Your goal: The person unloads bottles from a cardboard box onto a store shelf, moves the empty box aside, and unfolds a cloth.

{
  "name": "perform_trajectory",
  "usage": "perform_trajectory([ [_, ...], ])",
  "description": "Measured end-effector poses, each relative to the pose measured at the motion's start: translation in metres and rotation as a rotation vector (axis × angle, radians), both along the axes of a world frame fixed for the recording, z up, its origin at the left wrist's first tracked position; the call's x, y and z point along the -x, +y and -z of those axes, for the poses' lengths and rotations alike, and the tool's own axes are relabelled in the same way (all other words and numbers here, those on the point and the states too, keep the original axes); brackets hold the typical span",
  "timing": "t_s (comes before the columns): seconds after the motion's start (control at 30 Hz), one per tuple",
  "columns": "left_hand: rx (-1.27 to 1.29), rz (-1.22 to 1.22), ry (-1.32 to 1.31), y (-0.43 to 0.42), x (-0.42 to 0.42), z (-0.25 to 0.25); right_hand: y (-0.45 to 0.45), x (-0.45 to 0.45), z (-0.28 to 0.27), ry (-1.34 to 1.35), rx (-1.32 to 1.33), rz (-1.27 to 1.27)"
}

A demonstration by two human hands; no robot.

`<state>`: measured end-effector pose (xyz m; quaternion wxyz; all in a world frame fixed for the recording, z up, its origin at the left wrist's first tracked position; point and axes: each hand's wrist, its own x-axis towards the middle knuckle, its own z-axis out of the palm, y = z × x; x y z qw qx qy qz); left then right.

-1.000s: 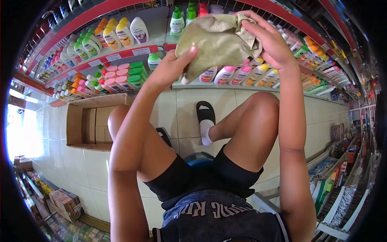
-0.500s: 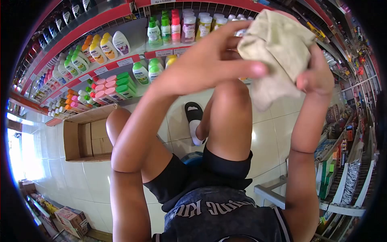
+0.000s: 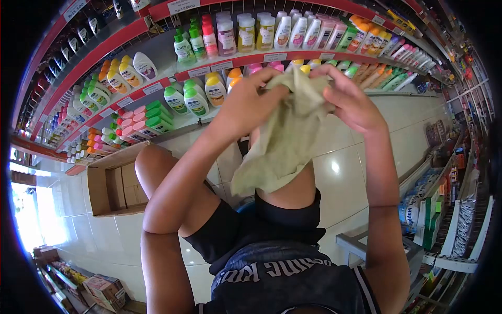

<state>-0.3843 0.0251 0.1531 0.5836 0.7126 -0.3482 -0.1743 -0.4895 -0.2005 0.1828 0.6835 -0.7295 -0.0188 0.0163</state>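
Note:
A pale green-beige cloth [image 3: 285, 141] hangs between my hands in front of the shelves, its lower part draped loosely over my knee. My left hand [image 3: 248, 102] pinches the bunched upper edge from the left, thumb pressed into the fabric. On the other side my right hand [image 3: 353, 102] grips the upper right part, with thumb and fingers closed on it. Some fingertips are hidden by the folds. Behind the cloth, bottles with yellow caps [image 3: 215, 89] and green caps [image 3: 195, 98] stand on the lower shelf.
Bottles line the upper shelf [image 3: 264, 56], including clear-bodied ones [image 3: 246, 34]. An open cardboard box [image 3: 99, 191] lies on the tiled floor at left. A grey metal frame [image 3: 353, 246] is beside my right arm, and racks of packaged goods [image 3: 431, 209] stand at right.
The cloth has come down and left from the upper right. Folded in a bundle before, it now hangs opened out. Both hands have moved with it, and more shelf bottles show.

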Motion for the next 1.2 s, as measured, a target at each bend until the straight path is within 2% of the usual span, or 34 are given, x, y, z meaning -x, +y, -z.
perform_trajectory([
  [0.03,-0.006,0.0,0.002,-0.004,-0.012,0.015,0.001,-0.006,0.008,0.056,-0.237,-0.08],
  [0.1,0.013,-0.226,-0.164,-0.01,-0.038,0.038,0.002,-0.021,0.021,0.017,-0.221,-0.054],
  [0.13,0.01,-0.225,-0.164,-0.013,-0.044,0.038,0.0,-0.029,0.026,-0.003,-0.212,-0.04],
  [0.17,0.026,-0.246,-0.069,-0.015,-0.05,0.039,-0.003,-0.037,0.03,-0.024,-0.202,-0.025],
  [0.2,0.042,-0.266,0.026,-0.016,-0.05,0.034,-0.006,-0.046,0.034,0.009,-0.042,0.007],
  [0.23,-0.068,-0.342,0.112,-0.016,-0.048,0.019,-0.009,-0.053,0.036,0.043,0.117,0.039],
  [0.33,0.084,-0.298,0.094,-0.021,-0.066,0.025,-0.006,-0.069,0.042,0.011,0.064,0.184],
  [0.37,0.109,-0.259,0.2,-0.023,-0.073,0.027,-0.01,-0.07,0.038,-0.061,0.143,0.166],
  [0.4,0.109,-0.26,0.202,-0.024,-0.072,0.023,-0.011,-0.075,0.041,-0.059,0.143,0.165],
  [0.47,0.177,-0.288,0.389,-0.03,-0.069,0.014,-0.013,-0.085,0.049,-0.184,0.031,0.288],
  [0.5,0.178,-0.287,0.389,-0.032,-0.073,0.015,-0.01,-0.086,0.044,-0.083,-0.145,0.319],
  [0.53,0.151,-0.271,0.396,-0.033,-0.077,0.015,-0.009,-0.086,0.041,-0.083,-0.144,0.321],
  [0.6,0.126,-0.253,0.402,-0.035,-0.082,0.012,-0.005,-0.084,0.035,-0.146,-0.009,0.172],
  [0.67,0.061,-0.115,0.422,-0.036,-0.084,0.008,-0.001,-0.083,0.026,-0.202,0.127,0.061],
  [0.73,0.042,-0.099,0.36,-0.037,-0.082,0.008,-0.007,-0.095,0.032,-0.432,0.592,0.08],
  [0.77,0.022,-0.085,0.293,-0.037,-0.081,0.008,-0.01,-0.099,0.035,-0.347,0.438,0.127],
  [0.87,0.108,-0.07,0.375,-0.037,-0.079,0.013,-0.014,-0.103,0.038,-0.417,0.295,0.176],
  [0.93,0.143,-0.084,0.385,-0.033,-0.079,0.013,-0.019,-0.104,0.039,-0.353,0.2,0.216],
  [1.0,0.176,-0.093,0.399,-0.029,-0.08,0.014,-0.023,-0.1,0.037,-0.159,-0.404,0.317],
  [1.13,0.261,-0.122,0.486,-0.025,-0.086,0.017,-0.035,-0.109,0.045,-0.133,-0.495,0.423],
  [1.2,0.416,-0.172,0.565,-0.026,-0.096,0.025,-0.036,-0.106,0.041,-0.136,-0.484,0.412],
])
